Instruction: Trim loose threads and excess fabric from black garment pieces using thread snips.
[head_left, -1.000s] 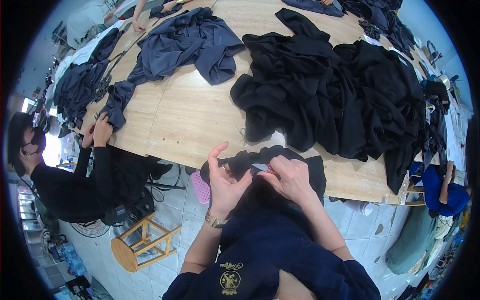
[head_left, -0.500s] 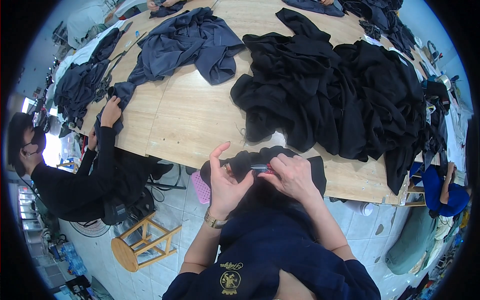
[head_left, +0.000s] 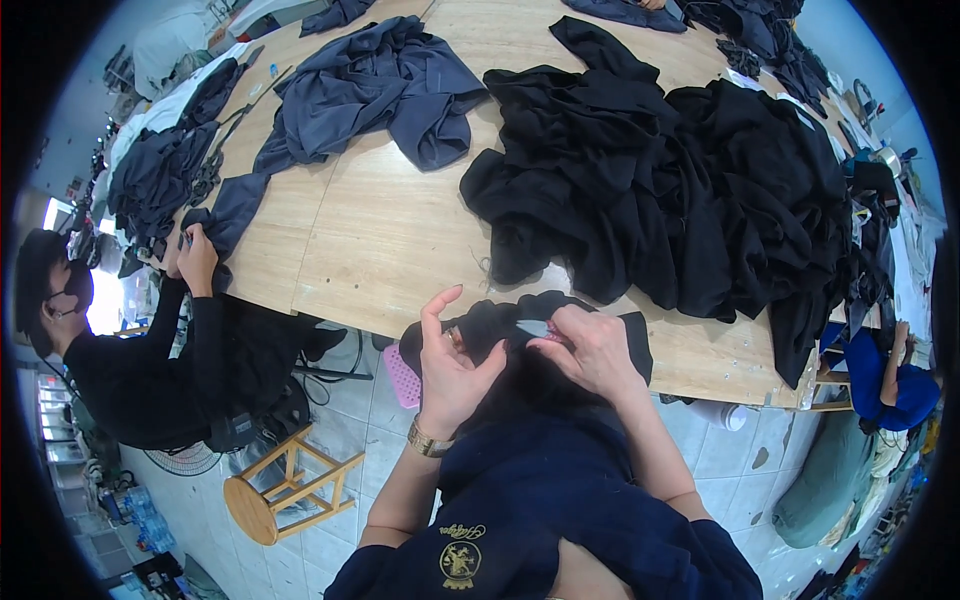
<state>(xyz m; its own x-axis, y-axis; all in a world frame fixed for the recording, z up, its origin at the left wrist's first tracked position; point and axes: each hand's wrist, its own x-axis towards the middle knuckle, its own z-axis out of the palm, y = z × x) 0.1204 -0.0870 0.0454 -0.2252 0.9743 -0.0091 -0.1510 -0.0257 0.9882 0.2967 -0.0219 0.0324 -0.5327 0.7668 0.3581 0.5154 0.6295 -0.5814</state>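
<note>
My left hand [head_left: 452, 362] is at the near table edge, thumb and index finger spread apart. Its other fingers curl into a black cloth [head_left: 498, 386] and are partly hidden by it. My right hand [head_left: 596, 350] is closed around small snips [head_left: 536, 328] with red handles. Their grey blades point left toward the left thumb and are smeared by motion. The black cloth lies under both hands, bunched at the table edge and over my lap.
Piles of black garments [head_left: 600, 170] cover the table's right side; a dark grey-blue garment [head_left: 375, 90] lies far left. At the left a masked person [head_left: 130, 350] handles grey-blue cloth. A wooden stool [head_left: 255, 508] and a pink perforated piece [head_left: 402, 378] are below the table edge.
The snips have swung and shifted slightly right with my right hand, their blades now blurred. My left hand stays put. The person at the left has drawn their hands and cloth nearer to themselves.
</note>
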